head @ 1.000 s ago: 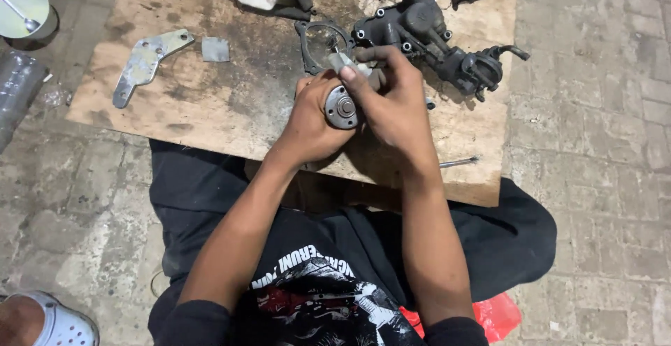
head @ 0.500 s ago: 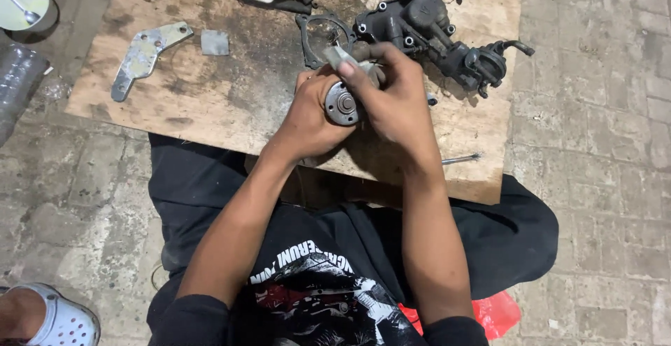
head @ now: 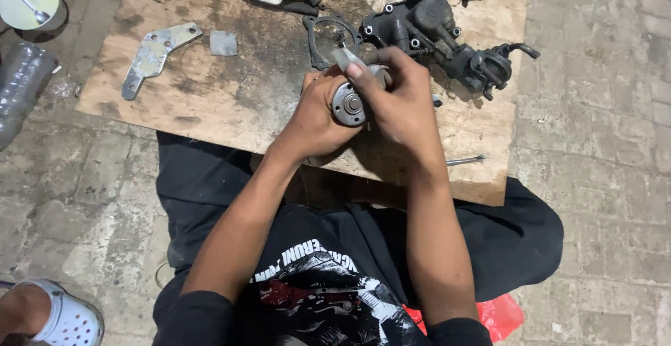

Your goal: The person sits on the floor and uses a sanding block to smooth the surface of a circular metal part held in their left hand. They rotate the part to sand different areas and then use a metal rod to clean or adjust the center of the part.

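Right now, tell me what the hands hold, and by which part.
The left hand grips the round metal part by its rim; the right hand pinches a small grey strip against it by one end.

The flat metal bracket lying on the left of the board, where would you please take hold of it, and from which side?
Probably from above, pinching across the narrow middle of the flat metal bracket. It lies flat on the wooden board with bare wood either side, so fingers can likely close on its long edges there.
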